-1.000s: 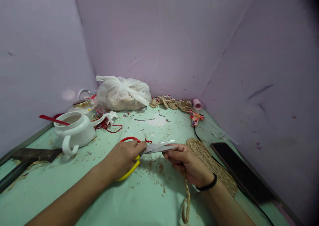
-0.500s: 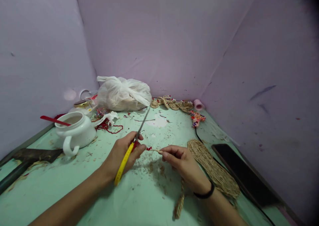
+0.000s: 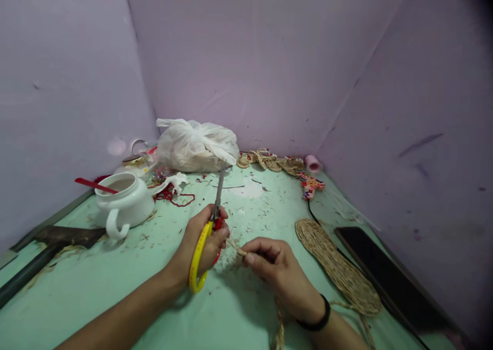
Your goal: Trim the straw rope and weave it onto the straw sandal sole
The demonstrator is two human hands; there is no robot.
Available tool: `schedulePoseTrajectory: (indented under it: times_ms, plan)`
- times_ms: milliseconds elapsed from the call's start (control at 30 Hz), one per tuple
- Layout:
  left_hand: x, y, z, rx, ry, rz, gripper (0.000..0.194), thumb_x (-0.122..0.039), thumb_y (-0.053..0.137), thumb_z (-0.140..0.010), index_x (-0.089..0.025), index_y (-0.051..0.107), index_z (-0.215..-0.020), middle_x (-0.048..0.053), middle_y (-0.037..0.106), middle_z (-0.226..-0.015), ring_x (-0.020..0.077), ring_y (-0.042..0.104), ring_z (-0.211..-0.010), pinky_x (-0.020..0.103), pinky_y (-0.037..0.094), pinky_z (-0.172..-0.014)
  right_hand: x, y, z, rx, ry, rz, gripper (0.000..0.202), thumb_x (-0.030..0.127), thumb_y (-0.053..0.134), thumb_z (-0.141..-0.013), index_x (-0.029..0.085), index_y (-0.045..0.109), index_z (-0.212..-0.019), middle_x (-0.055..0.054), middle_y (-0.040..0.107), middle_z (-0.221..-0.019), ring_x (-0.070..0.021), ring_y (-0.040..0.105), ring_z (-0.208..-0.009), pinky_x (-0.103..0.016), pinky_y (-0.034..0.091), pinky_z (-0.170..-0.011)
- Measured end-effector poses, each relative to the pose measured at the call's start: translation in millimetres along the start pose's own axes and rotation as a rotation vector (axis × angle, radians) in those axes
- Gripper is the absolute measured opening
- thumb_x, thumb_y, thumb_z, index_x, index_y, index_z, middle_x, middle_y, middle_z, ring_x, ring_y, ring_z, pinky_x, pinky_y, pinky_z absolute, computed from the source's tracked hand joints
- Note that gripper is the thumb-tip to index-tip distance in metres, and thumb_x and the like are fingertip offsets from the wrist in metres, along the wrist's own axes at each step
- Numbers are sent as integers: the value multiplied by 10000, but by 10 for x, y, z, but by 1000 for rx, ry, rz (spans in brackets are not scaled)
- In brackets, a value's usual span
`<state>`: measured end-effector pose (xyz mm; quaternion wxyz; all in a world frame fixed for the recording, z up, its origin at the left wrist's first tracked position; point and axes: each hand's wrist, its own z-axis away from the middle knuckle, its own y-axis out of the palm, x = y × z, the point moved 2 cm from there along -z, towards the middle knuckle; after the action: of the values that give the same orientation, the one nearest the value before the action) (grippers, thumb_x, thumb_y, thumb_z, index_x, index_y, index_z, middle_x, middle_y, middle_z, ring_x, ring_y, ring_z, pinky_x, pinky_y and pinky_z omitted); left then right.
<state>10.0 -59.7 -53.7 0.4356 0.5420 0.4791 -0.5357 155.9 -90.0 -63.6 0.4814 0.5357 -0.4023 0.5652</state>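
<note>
scissors (image 3: 217,206) with yellow and red handles are held by the left hand (image 3: 191,239), its grip closed around them, the blades together and pointed away toward a knotted plastic bag (image 3: 198,147). a thin twisted cord (image 3: 236,247) is stretched above the table (image 3: 185,334) between both hands; its far end is pinched by the right hand (image 3: 283,270), thumb and forefinger together on it. beside the right hand, a coiled woven sole (image 3: 335,265) is laid flat near a dark flat device (image 3: 389,278).
</note>
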Motion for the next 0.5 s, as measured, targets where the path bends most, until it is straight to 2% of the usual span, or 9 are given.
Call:
schedulePoseTrajectory:
  times_ms: [133, 300, 433, 500]
  plan:
    - [4, 18, 13, -20, 73, -62, 120, -154, 493, -732, -200, 430, -823, -71, 444, -608, 50, 411, -480, 161, 366, -457, -24, 21, 7, 78, 35, -33, 220, 356, 665, -640, 140, 664, -678, 0, 566, -574, -63, 358, -482, -194, 263, -457]
    - [-24, 26, 39, -70, 183, -139, 123, -155, 478, -749, -199, 431, -854, -53, 460, -658, 70, 437, -542, 182, 389, -506, -55, -49, -36, 24, 26, 111, 297, 420, 639, -668, 133, 637, -594, 25, 451, -497, -68, 335, -489, -192, 265, -457]
    - [-21, 41, 25, -34, 216, -181, 121, -161, 464, -762, -199, 426, -871, -48, 464, -670, 77, 462, -574, 187, 401, -550, -131, -13, -51, 125, 181, -30, 317, 451, 659, -629, 146, 665, -716, 29, 441, -511, -63, 344, -453, -185, 277, -415]
    - [-27, 17, 19, -26, 223, -261, 126, -191, 462, -776, -203, 418, -893, -43, 487, -682, 83, 481, -579, 193, 399, -553, -125, -5, -45, 88, 236, -51, 342, 465, 680, -586, 134, 654, -665, 43, 406, -476, -47, 311, -398, -179, 229, -363]
